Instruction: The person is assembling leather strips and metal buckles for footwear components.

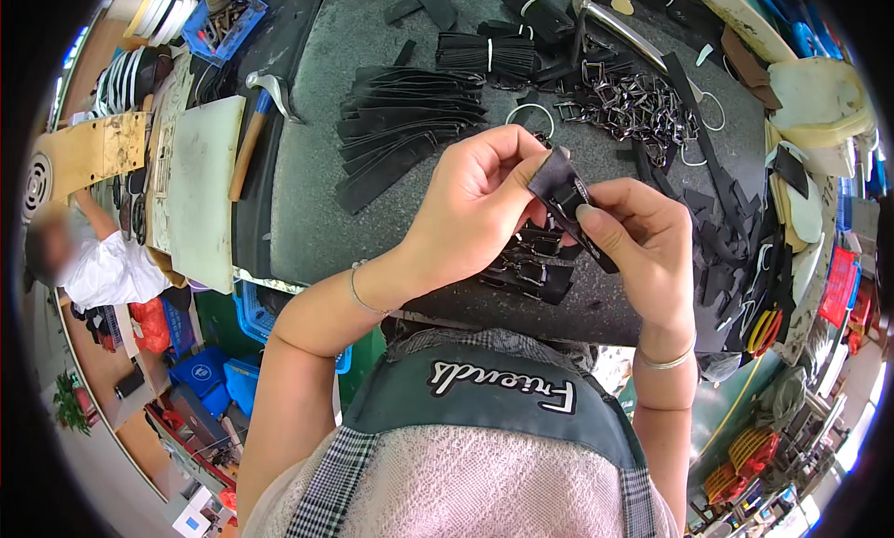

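Between my two hands is a short black strap (559,186), with a bit of shiny metal showing at its middle, likely part of a buckle. My left hand (480,203) pinches its upper end between thumb and fingers. Thumb and forefinger of my right hand (643,235) grip its lower right side. Below my hands, several black straps with metal buckles (533,270) lie on the dark table near its front edge. A fan of loose black strips (405,119) is spread to the left of my hands. Beyond my right hand lies a heap of metal buckles (638,109).
A hammer (251,142) with a wooden and blue handle rests by a pale board (205,193) on the left. Bundled black strips (486,55) lie at the back. Scissors with orange and yellow handles (765,331) are at right. Another person (116,268) is at far left.
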`<state>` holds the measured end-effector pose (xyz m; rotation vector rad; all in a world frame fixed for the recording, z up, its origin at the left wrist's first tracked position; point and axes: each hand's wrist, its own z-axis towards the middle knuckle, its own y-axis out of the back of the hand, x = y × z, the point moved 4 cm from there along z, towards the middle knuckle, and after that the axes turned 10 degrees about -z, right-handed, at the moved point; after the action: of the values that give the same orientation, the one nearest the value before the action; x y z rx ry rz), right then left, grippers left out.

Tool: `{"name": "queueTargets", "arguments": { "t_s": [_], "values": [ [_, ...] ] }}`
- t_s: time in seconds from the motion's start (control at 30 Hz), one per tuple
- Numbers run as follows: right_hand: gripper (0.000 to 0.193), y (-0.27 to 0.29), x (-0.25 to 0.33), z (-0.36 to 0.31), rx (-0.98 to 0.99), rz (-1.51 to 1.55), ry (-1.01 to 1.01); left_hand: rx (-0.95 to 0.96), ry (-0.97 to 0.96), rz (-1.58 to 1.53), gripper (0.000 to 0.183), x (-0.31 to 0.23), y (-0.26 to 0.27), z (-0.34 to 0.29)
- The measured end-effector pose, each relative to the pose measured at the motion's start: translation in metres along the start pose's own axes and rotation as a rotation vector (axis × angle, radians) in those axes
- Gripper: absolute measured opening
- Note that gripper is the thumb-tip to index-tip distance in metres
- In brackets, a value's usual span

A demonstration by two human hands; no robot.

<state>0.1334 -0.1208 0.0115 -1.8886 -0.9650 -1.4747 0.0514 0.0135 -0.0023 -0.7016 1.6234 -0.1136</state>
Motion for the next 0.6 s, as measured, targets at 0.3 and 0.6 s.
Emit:
{"name": "queueTargets", "arguments": {
  "t_s": [0.3, 0.6],
  "values": [
    [0.016, 0.011, -0.006, 0.004, 0.194, -0.032, -0.074, 0.031, -0.185, 0.283, 0.016, 0.001, 0.000, -0.002],
    [0.021, 0.005, -0.005, 0.012, 0.353, 0.380, -0.159, 0.114, 0.005, 0.015, 0.017, -0.001, -0.001, 0.001]
  ]
}}
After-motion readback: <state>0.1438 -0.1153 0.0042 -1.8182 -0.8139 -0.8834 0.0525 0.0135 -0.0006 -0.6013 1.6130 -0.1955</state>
